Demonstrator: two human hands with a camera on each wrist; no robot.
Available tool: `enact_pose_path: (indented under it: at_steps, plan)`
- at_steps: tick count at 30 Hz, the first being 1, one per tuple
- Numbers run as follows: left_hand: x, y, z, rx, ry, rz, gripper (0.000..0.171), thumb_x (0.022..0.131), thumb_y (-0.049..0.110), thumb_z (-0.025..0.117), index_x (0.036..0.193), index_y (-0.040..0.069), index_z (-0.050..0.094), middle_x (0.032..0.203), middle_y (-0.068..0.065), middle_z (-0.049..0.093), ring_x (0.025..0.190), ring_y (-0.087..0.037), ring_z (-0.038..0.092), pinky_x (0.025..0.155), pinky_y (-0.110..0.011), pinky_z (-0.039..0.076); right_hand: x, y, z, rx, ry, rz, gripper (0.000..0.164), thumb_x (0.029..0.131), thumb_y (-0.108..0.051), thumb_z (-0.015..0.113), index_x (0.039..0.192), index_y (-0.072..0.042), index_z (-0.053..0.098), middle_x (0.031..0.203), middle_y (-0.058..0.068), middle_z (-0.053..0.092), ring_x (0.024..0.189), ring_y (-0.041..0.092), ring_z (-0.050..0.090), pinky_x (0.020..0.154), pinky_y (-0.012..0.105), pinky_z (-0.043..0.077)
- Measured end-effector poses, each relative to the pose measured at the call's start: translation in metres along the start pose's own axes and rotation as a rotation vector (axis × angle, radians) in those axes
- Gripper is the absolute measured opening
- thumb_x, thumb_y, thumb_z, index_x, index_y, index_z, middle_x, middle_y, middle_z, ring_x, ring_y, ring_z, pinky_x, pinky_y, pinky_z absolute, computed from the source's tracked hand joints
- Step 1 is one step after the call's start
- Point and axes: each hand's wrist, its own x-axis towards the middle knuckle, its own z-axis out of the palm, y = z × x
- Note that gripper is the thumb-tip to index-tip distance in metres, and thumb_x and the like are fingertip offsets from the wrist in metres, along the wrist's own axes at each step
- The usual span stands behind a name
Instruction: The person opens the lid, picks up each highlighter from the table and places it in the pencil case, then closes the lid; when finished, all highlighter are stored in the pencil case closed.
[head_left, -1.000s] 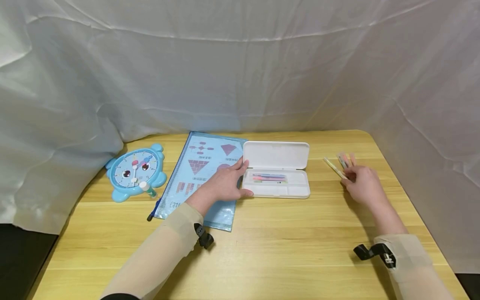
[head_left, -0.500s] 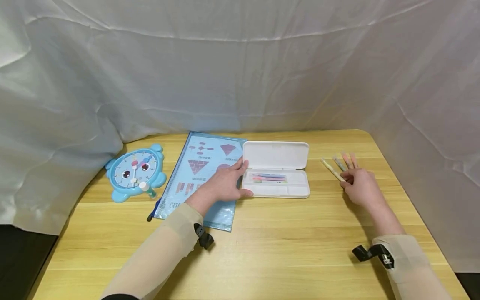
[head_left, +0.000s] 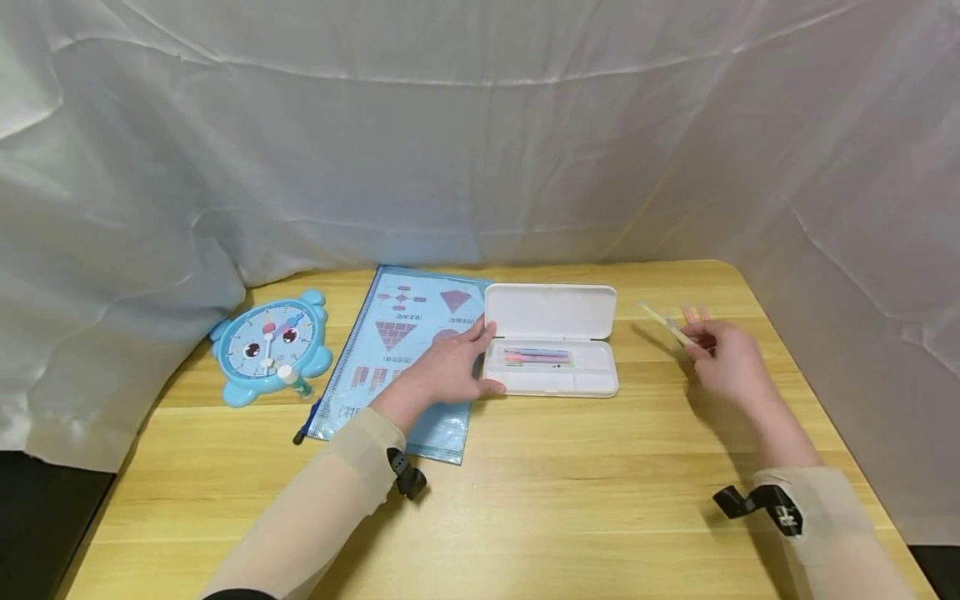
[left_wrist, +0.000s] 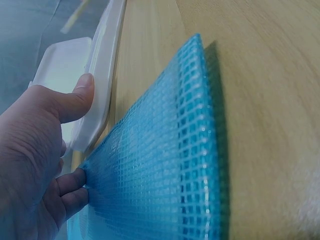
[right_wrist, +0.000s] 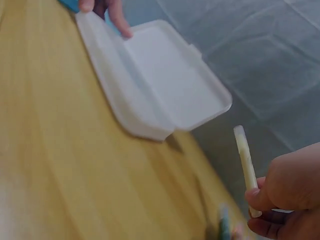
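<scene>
My left hand (head_left: 447, 367) holds the left end of an open white pencil case (head_left: 596, 382), thumb on its front edge and a finger by the lid. Its lower fingers touch the blue mesh zip pouch (left_wrist: 155, 150). Inside the case lie several slim pastel pens (head_left: 536, 357). On the right, my right hand (head_left: 729, 362) pinches a pale yellow pen (right_wrist: 246, 162) between thumb and fingers, its capped end pointing up and away. Pink pens (head_left: 695, 313) show beyond the fingers, partly hidden. A greenish pen (right_wrist: 224, 224) is blurred below the hand; whether it is held I cannot tell.
A blue animal-shaped toy clock (head_left: 270, 346) lies at the left, with a glue stick (head_left: 295, 380) by its lower edge. The pouch holds a printed sheet (head_left: 397, 333). Pale curtains (head_left: 480, 167) hang along the table's back and sides.
The fanned pens by my right hand have parted: the yellow one is now raised, tilted toward the case, above its shadow. My right hand shifted slightly; the left hand stayed put.
</scene>
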Motion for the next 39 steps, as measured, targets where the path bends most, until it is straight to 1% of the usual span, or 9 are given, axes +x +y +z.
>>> enact_pose_path:
  at_steps: [3, 7, 10, 15, 21, 24, 28, 33, 39]
  plan:
    - [0.0, 0.0, 0.0, -0.004, -0.001, 0.0, 0.111, 0.093, 0.067, 0.071, 0.17, 0.015, 0.01, 0.176, -0.009, 0.004, 0.15, -0.037, 0.039, 0.12, -0.05, 0.033, 0.003, -0.01, -0.005, 0.022, 0.047, -0.037, 0.023, 0.103, 0.003, 0.062, 0.124, 0.011, 0.067, 0.107, 0.026, 0.067, 0.096, 0.038, 0.064, 0.068, 0.016, 0.045]
    - [-0.001, 0.0, 0.0, -0.01, 0.002, -0.001, 0.111, 0.093, 0.067, 0.071, 0.17, 0.014, 0.011, 0.176, -0.009, 0.004, 0.15, -0.037, 0.039, 0.12, -0.05, 0.034, 0.008, -0.024, -0.009, 0.048, 0.1, -0.087, 0.023, 0.104, 0.002, 0.06, 0.123, 0.011, 0.068, 0.107, 0.025, 0.065, 0.097, 0.035, 0.061, 0.076, 0.019, 0.043]
    - [-0.002, 0.0, 0.0, -0.01, 0.0, -0.002, 0.111, 0.093, 0.067, 0.07, 0.17, 0.015, 0.01, 0.176, -0.009, 0.003, 0.151, -0.037, 0.038, 0.121, -0.05, 0.033, 0.01, -0.036, -0.011, 0.055, 0.131, -0.106, 0.021, 0.104, 0.002, 0.061, 0.123, 0.009, 0.069, 0.106, 0.023, 0.065, 0.098, 0.033, 0.06, 0.078, 0.022, 0.043]
    - [-0.002, 0.0, 0.0, -0.007, 0.001, 0.004, 0.111, 0.093, 0.067, 0.07, 0.17, 0.014, 0.01, 0.176, -0.009, 0.004, 0.15, -0.038, 0.04, 0.121, -0.051, 0.033, 0.014, -0.058, -0.008, 0.076, 0.16, -0.155, 0.02, 0.101, 0.005, 0.065, 0.119, 0.009, 0.071, 0.106, 0.024, 0.067, 0.099, 0.037, 0.064, 0.079, 0.018, 0.043]
    - [0.0, 0.0, -0.001, 0.004, -0.001, 0.01, 0.111, 0.094, 0.068, 0.069, 0.17, 0.013, 0.01, 0.176, -0.01, 0.004, 0.149, -0.038, 0.041, 0.12, -0.05, 0.033, 0.017, -0.077, 0.005, 0.101, 0.12, -0.218, 0.019, 0.099, 0.009, 0.066, 0.117, 0.008, 0.071, 0.106, 0.022, 0.067, 0.099, 0.037, 0.064, 0.081, 0.023, 0.045]
    - [0.0, 0.0, -0.001, 0.003, -0.004, 0.011, 0.111, 0.094, 0.069, 0.068, 0.17, 0.014, 0.01, 0.176, -0.01, 0.003, 0.149, -0.038, 0.042, 0.12, -0.051, 0.034, 0.019, -0.085, 0.013, 0.076, 0.103, -0.229, 0.019, 0.099, 0.008, 0.066, 0.116, 0.004, 0.073, 0.104, 0.017, 0.068, 0.096, 0.033, 0.065, 0.081, 0.03, 0.047]
    - [0.0, 0.0, -0.001, 0.002, -0.004, 0.014, 0.111, 0.094, 0.069, 0.068, 0.17, 0.013, 0.01, 0.176, -0.011, 0.003, 0.147, -0.038, 0.044, 0.12, -0.051, 0.034, 0.023, -0.092, 0.024, 0.059, 0.07, -0.259, 0.019, 0.099, 0.008, 0.067, 0.116, 0.003, 0.074, 0.103, 0.016, 0.069, 0.094, 0.032, 0.065, 0.081, 0.042, 0.051]
    - [0.0, 0.0, -0.002, 0.001, -0.001, 0.015, 0.111, 0.094, 0.069, 0.068, 0.17, 0.013, 0.011, 0.175, -0.011, 0.004, 0.147, -0.038, 0.043, 0.121, -0.052, 0.032, 0.029, -0.096, 0.041, 0.087, 0.014, -0.322, 0.018, 0.097, 0.013, 0.065, 0.113, 0.008, 0.073, 0.103, 0.02, 0.068, 0.093, 0.033, 0.064, 0.081, 0.048, 0.054]
    - [0.001, 0.0, -0.001, -0.002, 0.002, 0.012, 0.111, 0.093, 0.068, 0.069, 0.17, 0.012, 0.011, 0.176, -0.011, 0.004, 0.147, -0.038, 0.044, 0.121, -0.051, 0.033, 0.034, -0.1, 0.062, 0.068, -0.036, -0.349, 0.018, 0.096, 0.013, 0.066, 0.112, 0.007, 0.073, 0.104, 0.019, 0.068, 0.092, 0.034, 0.066, 0.081, 0.049, 0.055]
